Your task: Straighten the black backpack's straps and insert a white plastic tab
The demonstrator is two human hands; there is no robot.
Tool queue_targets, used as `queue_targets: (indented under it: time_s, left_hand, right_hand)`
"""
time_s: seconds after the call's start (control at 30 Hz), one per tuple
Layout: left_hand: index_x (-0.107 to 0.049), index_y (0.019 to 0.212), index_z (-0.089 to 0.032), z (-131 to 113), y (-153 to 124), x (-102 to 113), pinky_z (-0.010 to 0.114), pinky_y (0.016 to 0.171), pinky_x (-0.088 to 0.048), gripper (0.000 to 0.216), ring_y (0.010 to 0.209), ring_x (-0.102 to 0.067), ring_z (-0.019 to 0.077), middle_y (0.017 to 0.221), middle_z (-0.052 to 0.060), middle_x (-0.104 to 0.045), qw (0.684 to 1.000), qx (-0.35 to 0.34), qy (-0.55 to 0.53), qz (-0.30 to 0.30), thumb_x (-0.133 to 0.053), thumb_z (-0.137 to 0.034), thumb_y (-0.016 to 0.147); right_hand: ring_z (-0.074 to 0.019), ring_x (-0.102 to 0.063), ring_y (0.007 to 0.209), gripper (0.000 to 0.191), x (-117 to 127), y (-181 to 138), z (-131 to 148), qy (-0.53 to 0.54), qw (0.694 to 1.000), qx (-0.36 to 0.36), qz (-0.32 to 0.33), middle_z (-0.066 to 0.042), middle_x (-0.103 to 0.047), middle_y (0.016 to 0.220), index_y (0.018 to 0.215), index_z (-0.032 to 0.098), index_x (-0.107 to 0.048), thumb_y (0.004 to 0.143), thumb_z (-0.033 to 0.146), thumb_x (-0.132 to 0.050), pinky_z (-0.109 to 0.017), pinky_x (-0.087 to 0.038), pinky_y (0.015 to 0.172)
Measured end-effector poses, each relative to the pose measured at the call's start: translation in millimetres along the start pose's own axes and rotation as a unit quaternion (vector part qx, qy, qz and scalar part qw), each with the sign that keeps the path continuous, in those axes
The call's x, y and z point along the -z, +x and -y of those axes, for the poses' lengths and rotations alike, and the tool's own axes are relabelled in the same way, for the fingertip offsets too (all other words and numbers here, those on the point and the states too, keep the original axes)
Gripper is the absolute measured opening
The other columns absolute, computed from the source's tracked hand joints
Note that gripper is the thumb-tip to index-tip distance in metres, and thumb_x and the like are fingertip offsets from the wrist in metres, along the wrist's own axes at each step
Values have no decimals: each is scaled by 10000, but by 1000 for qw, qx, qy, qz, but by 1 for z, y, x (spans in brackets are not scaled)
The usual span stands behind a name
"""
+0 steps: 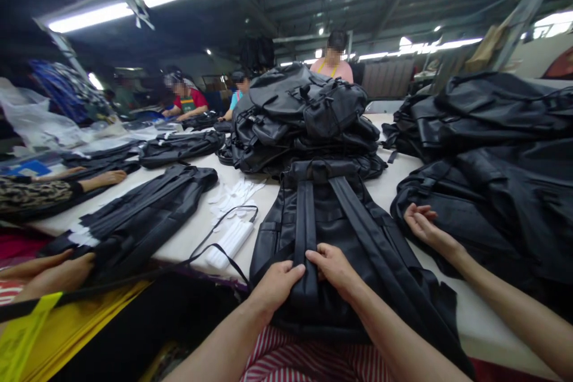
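Observation:
A black backpack (pixel 331 215) lies on the table in front of me, its two long shoulder straps facing up. Both my hands grip its left shoulder strap (pixel 306 209). My left hand (pixel 278 286) pinches the strap's left edge, thumb on top and fingers underneath. From the other edge, my right hand (pixel 333 268) closes on the same strap, a little higher up. The fingers under the strap are partly hidden. The right shoulder strap (pixel 364 224) slants down beside my right forearm, untouched.
A tall pile of black backpacks (pixel 304 113) stands behind mine, with another pile (pixel 492 131) at right. A co-worker's hand (pixel 421 221) reaches in there. White paper tags (pixel 233 197) and a white bundle (pixel 230 245) lie left. Co-workers' hands (pixel 67 271) hold another backpack (pixel 147 215).

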State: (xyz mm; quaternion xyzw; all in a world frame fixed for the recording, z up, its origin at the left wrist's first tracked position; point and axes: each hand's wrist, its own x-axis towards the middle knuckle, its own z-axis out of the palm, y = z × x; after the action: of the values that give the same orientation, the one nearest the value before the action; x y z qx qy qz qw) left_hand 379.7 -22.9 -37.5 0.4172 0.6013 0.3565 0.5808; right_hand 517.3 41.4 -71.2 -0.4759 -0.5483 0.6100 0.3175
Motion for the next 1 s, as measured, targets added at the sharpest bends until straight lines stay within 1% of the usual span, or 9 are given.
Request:
queue_targets:
  time_s: [0.23,0.33,0.43,0.6,0.73,0.8,0.9,0.97,1.0]
  left_hand:
    - [-655,736,-137,5,14,10,229,520,-376,274,545,-532,127,632,-6,-631,998,4,67,19,-649,-398,654]
    - [-558,603,-156,-2,15,17,204,406,-238,294,390,-368,65,453,-66,-464,995,30,79,46,-660,-429,635]
    - [-464,586,-186,-11,15,23,207,363,-119,368,313,-253,45,375,-109,-321,992,63,32,105,-658,-496,620]
    - [-492,706,-186,-9,17,19,184,355,-112,405,304,-275,41,386,-120,-355,986,109,-33,123,-710,-495,560]
    - [-534,742,-158,2,17,10,195,346,-94,371,300,-245,27,419,-110,-372,993,73,-34,88,-664,-487,631]
    - [-567,773,-138,7,18,8,201,343,-102,357,305,-241,25,437,-100,-388,995,49,-36,74,-645,-468,662]
    - [-604,835,-114,11,21,7,200,345,-117,365,323,-243,26,462,-88,-413,996,35,-41,67,-656,-436,670]
    - [-613,837,-106,11,21,7,194,346,-122,361,332,-249,24,470,-83,-421,996,36,-47,65,-669,-420,669]
    - [-615,829,-103,10,21,7,189,347,-123,355,334,-250,22,470,-82,-421,995,38,-56,67,-678,-412,667]
  right_hand:
    - [-90,-442,429,263,0,2,-3,-46,999,4,-6,56,-443,503,625,176,-454,707,407,-552,-203,-353,396]
    - [-69,-374,392,289,2,-1,0,-36,999,-2,-1,76,-396,460,622,182,-441,695,435,-559,-193,-284,379]
    - [-50,-297,379,328,6,-5,4,23,1000,-8,0,101,-332,439,623,191,-417,673,463,-593,-186,-215,372]
    - [-52,-315,384,324,2,-3,5,49,999,15,-8,94,-378,457,688,172,-481,674,468,-613,-187,-221,371]
    - [-59,-344,388,292,-4,-8,7,45,997,39,-41,81,-416,474,679,178,-496,684,445,-612,-193,-271,371]
    - [-76,-416,408,274,12,-27,11,54,996,28,-65,58,-475,506,664,191,-491,708,446,-580,-200,-324,390]
    - [-125,-598,552,289,71,-72,20,83,993,-26,-85,-36,-638,680,659,214,-465,807,451,-393,-218,-440,491]
    - [-133,-663,777,247,117,-100,27,156,977,-143,-16,-84,-675,968,651,221,-440,821,379,-355,-197,-482,641]
    - [-115,-655,858,175,134,-110,30,185,967,-176,14,-62,-646,1087,659,223,-439,810,295,-388,-165,-473,704]
